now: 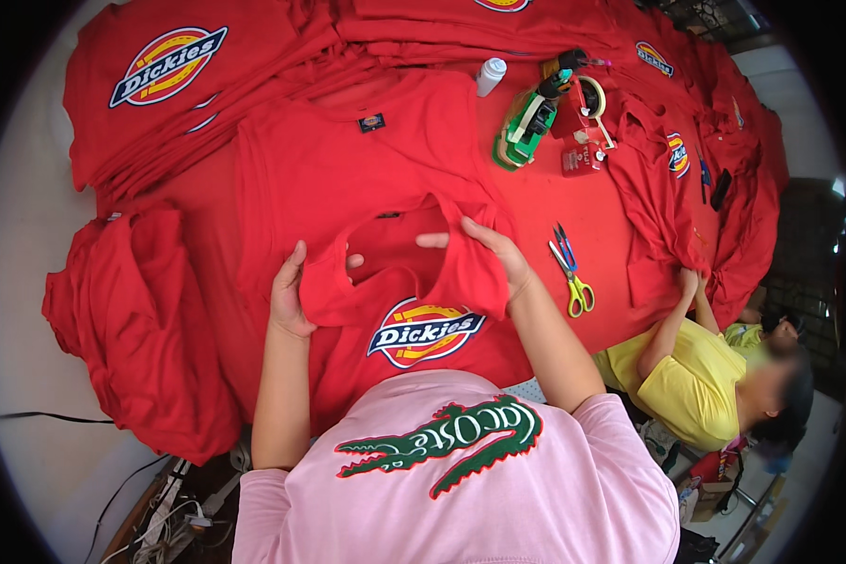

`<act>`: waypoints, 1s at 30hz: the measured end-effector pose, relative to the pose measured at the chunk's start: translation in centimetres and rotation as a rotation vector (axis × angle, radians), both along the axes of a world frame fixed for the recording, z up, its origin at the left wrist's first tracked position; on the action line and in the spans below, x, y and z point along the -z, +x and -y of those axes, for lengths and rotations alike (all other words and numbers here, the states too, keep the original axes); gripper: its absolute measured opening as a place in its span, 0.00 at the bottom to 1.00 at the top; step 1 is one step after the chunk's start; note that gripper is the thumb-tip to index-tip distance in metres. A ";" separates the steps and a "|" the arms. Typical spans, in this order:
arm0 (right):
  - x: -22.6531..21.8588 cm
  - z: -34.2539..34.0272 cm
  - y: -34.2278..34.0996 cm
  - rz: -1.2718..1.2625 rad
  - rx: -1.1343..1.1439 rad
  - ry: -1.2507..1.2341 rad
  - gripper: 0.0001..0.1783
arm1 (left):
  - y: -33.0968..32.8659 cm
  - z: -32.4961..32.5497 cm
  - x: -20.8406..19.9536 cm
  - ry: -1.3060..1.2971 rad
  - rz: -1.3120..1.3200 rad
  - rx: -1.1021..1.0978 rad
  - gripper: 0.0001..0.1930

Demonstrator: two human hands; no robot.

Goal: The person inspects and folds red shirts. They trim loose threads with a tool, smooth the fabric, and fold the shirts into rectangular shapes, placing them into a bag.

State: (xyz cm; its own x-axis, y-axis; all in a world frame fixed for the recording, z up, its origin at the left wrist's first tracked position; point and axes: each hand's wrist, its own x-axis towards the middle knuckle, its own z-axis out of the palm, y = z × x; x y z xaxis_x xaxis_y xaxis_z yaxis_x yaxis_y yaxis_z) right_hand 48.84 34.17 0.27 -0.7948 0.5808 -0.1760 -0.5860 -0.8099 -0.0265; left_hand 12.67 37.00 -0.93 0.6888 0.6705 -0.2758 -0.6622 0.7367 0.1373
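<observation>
A red T-shirt (pixel 414 282) with a round printed logo on its chest lies in front of me on the red-covered table (pixel 573 216). My left hand (pixel 289 296) grips its left shoulder beside the neck opening. My right hand (pixel 493 249) holds the right shoulder, thumb inside the neckline. Both hands lift the top of the shirt a little. Under it lies another red shirt (pixel 348 160), back up, with a small neck label.
Stacks of red shirts (pixel 160 85) lie at the back left, and a heap (pixel 141 329) hangs at the left edge. Yellow-handled scissors (pixel 571 273), a green tape dispenser (pixel 526 127) and a white bottle (pixel 490 75) sit to the right. A person in yellow (pixel 696 376) handles a shirt at right.
</observation>
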 end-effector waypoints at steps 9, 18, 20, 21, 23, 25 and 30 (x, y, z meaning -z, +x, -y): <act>-6.8 -10.9 5.3 0.626 0.202 0.384 0.48 | -3.3 -10.3 -2.9 0.266 -0.132 -0.151 0.46; -5.8 -11.2 6.1 0.362 0.212 0.344 0.69 | -4.5 -11.0 -3.6 0.405 0.078 -0.012 0.62; -5.4 -11.3 6.3 0.340 0.203 0.350 0.70 | -6.8 -11.4 -2.8 0.376 0.169 0.070 0.65; -5.1 -11.0 6.8 0.352 0.231 0.334 0.70 | -7.2 -11.1 -2.5 0.331 0.114 -0.015 0.64; -4.0 -11.3 6.5 0.346 0.231 0.341 0.69 | -7.5 -10.1 -1.7 0.239 0.007 -0.184 0.63; -4.1 -11.3 6.1 0.353 0.239 0.252 0.68 | -5.4 -9.7 -2.4 0.182 0.001 -0.243 0.63; -2.5 -12.7 5.6 0.481 0.241 0.204 0.60 | -4.7 -11.2 -0.8 0.245 -0.035 -0.203 0.65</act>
